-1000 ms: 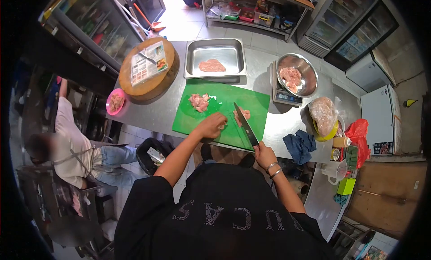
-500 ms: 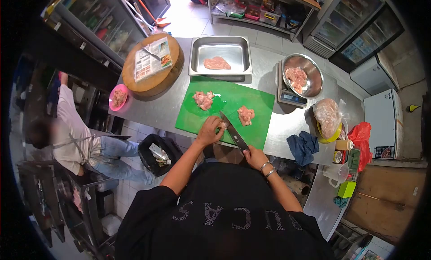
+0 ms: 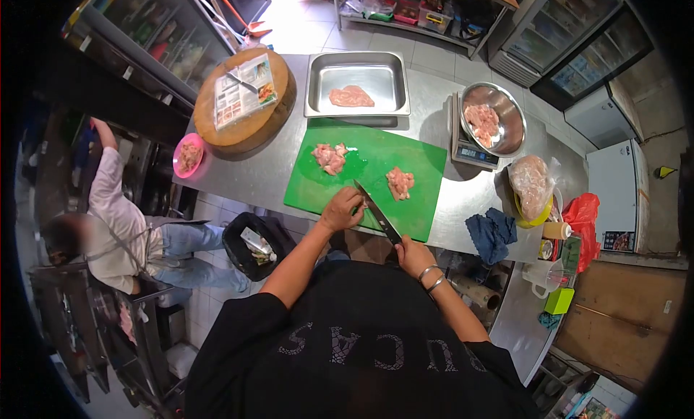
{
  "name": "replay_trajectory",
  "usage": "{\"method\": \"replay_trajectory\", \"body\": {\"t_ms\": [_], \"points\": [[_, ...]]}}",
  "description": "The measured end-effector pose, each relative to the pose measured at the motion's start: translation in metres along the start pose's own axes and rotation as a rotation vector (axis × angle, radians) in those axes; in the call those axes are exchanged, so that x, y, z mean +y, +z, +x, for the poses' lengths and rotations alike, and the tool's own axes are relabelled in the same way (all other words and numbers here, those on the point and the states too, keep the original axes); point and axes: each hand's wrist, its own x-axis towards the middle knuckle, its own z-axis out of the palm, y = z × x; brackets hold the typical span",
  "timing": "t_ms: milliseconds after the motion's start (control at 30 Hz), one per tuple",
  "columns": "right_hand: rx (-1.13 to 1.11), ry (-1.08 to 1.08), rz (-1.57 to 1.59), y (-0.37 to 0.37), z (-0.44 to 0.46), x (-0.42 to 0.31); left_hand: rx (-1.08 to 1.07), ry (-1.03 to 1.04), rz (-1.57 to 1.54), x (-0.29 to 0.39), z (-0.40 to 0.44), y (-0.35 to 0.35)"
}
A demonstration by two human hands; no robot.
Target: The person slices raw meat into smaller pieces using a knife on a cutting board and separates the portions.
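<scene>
On the green cutting board [image 3: 422,154] lie two piles of raw meat, a left pile [image 3: 330,159] and a right pile [image 3: 400,183]. My right hand [image 3: 414,257] is wrapped round the handle of a large knife [image 3: 377,211], whose blade points up and left across the board. Beside the blade, at the board's near edge, my left hand [image 3: 343,208] has its fingers bent together over a small piece of meat, mostly hidden. Beyond the board, a flat piece of meat [image 3: 351,96] rests in a steel tray [image 3: 312,83].
A steel bowl [image 3: 512,121] of meat sits on a scale [image 3: 473,155] at the right, near bagged meat [image 3: 531,185] and a blue cloth [image 3: 491,235]. Left are a round wooden block [image 3: 277,122], a pink bowl [image 3: 178,169], a bin [image 3: 233,247] and another person [image 3: 123,224].
The knife has moved left from the right meat pile to my left fingers. That pile is now uncovered. The view has shifted slightly.
</scene>
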Motion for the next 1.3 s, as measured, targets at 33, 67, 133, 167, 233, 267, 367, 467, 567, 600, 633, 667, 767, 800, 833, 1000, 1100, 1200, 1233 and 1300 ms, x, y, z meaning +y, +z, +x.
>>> {"method": "replay_trajectory", "body": {"t_ms": [33,67,133,167,233,267,367,467,567,600,633,667,767,800,833,1000,1100,1200,1233,1300], "points": [[-0.012,0.022,-0.023,-0.002,-0.002,-0.002,-0.012,0.003,0.002,0.0,0.001,-0.001],[-0.013,0.024,-0.023,-0.006,-0.007,-0.004,-0.023,0.007,0.005,-0.001,0.002,-0.003],[-0.057,0.066,-0.076,-0.02,-0.019,-0.015,-0.009,0.015,-0.009,-0.001,0.003,-0.004],[-0.059,0.064,-0.078,-0.021,-0.02,-0.016,0.005,0.024,-0.021,0.0,0.003,-0.004],[-0.087,0.062,-0.098,-0.023,-0.022,-0.019,0.014,0.011,-0.021,0.001,0.004,-0.005],[-0.09,0.064,-0.1,-0.02,-0.019,-0.02,0.021,0.0,-0.022,0.002,0.005,-0.005],[-0.044,0.041,-0.082,0.003,0.004,-0.019,0.01,0.005,-0.011,0.0,0.003,-0.006],[0.036,-0.034,-0.008,0.041,0.036,-0.016,-0.004,-0.017,0.001,0.002,0.002,-0.007],[0.091,-0.032,-0.011,0.052,0.056,-0.023,0.066,0.03,0.006,-0.003,-0.002,-0.003],[0.094,-0.032,-0.01,0.051,0.054,-0.022,0.066,0.033,0.007,-0.002,-0.002,-0.004],[0.091,-0.053,-0.006,0.049,0.048,-0.019,0.083,0.008,0.015,0.001,-0.005,-0.004],[0.095,-0.08,-0.006,0.044,0.047,-0.016,0.107,-0.011,0.027,0.002,-0.002,-0.004],[0.073,-0.079,-0.048,0.04,0.026,0.004,0.148,-0.034,0.05,0.004,-0.005,-0.004],[0.073,-0.08,-0.05,0.037,0.021,0.011,0.15,-0.034,0.05,0.004,-0.006,-0.004],[0.057,-0.092,-0.072,0.033,0.017,0.019,0.157,-0.046,0.055,0.004,-0.006,-0.003],[0.098,-0.018,-0.101,0.008,0.032,0.021,0.125,-0.108,0.076,0.005,-0.012,0.001],[0.174,-0.072,-0.06,0.001,0.038,0.017,0.103,-0.063,0.025,0.011,-0.01,-0.006],[0.161,-0.023,-0.079,-0.016,0.02,-0.01,0.214,-0.168,-0.107,0.007,-0.017,-0.005],[0.135,-0.024,-0.087,-0.018,0.012,-0.014,0.221,-0.188,-0.08,0.006,-0.018,-0.008],[0.107,-0.03,-0.096,-0.016,0.006,-0.016,0.231,-0.212,-0.05,0.006,-0.015,-0.013]]}}
